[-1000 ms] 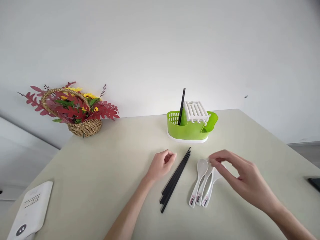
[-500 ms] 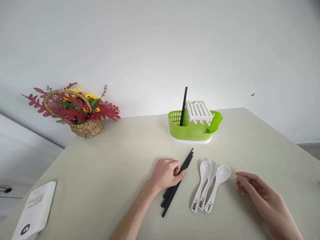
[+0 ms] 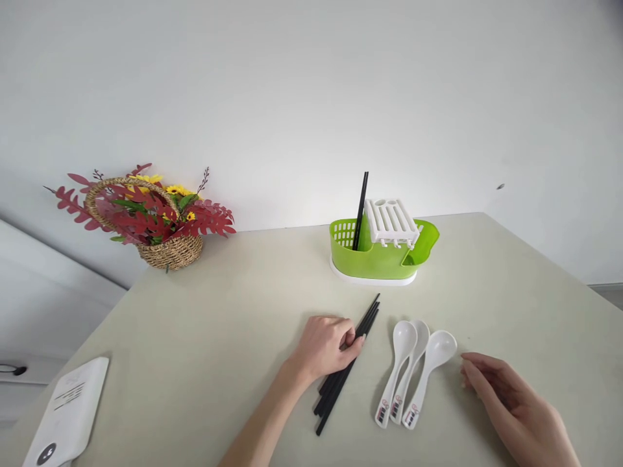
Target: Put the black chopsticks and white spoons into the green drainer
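Note:
Several black chopsticks [image 3: 335,388] lie in a loose slanting bundle on the table. My left hand [image 3: 325,344] rests over the middle of the bundle, fingers curled and thumb against the sticks. To their right, 3 white spoons [image 3: 424,383] lie partly overlapping, bowls pointing away from me and printed handle ends towards me. My right hand [image 3: 518,405] hovers or rests just right of the rightmost spoon bowl, apart from it, fingers loosely bent and holding nothing. Behind, a green utensil holder [image 3: 374,261] with a white slotted top has black chopsticks [image 3: 361,211] upright in its left compartment.
A wicker basket [image 3: 175,254] of red leaves and yellow flowers stands at the back left against the wall. A flat white object [image 3: 73,405] with dark markings lies at the table's left edge. The wall borders the table's back.
The whole view has shifted slightly, so things sit a little lower. My right hand has drawn slightly towards me. My left hand stays on the chopsticks.

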A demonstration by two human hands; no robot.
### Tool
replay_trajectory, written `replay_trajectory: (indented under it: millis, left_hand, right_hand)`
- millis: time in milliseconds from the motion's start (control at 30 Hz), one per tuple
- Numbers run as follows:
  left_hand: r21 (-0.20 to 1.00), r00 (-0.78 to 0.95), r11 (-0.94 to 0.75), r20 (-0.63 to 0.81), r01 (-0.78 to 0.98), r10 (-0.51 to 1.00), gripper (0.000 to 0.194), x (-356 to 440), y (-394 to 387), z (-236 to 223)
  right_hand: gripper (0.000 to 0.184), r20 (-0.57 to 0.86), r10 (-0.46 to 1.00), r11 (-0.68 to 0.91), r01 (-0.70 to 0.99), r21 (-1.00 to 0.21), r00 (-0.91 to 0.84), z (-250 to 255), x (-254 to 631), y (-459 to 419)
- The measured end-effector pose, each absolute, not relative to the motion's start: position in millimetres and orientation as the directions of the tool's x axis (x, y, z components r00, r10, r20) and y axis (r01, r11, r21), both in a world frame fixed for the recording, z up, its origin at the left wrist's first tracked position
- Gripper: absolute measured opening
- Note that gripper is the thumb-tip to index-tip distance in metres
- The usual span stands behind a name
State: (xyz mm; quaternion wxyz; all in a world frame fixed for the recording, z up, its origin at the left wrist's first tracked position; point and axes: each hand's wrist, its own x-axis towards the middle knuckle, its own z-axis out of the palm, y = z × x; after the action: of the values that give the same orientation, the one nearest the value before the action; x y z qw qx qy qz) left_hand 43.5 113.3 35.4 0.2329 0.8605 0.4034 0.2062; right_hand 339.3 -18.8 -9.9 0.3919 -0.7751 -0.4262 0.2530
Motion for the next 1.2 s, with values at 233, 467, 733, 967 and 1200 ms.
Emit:
replay_trajectory:
  millis: [233,467,733,967,1200]
  left_hand:
    - [0.555,0.59,-0.568,0.164,0.608,0.791,0.028,42.9,113.4,35.7]
    - [0.528,0.585,-0.576,0.173,0.624,0.792,0.029,43.6,113.7,34.1]
    - [0.544,0.555,-0.529,0.134,0.652,0.821,0.015,44.1,113.2,35.7]
    - [0.539,0.534,-0.497,0.101,0.68,0.84,0.013,44.5,112.7,36.5]
    - [0.552,0.53,-0.489,0.098,0.675,0.842,0.014,44.3,112.8,35.8]
  right_hand:
    - [0.05,-0.06,0.873,-0.322,0.481,-0.816,0.483,-16.0,341.4,-18.1]
    - [0.046,-0.023,0.887,-0.287,0.51,-0.811,0.462,-16.1,341.2,-19.0]
    - [0.051,-0.082,0.881,-0.339,0.502,-0.796,0.465,-18.6,343.2,-18.9]
    - [0.053,-0.097,0.883,-0.348,0.501,-0.793,0.459,-18.9,343.5,-19.8]
    - [0.053,-0.103,0.883,-0.351,0.499,-0.792,0.458,-18.0,342.0,-17.9]
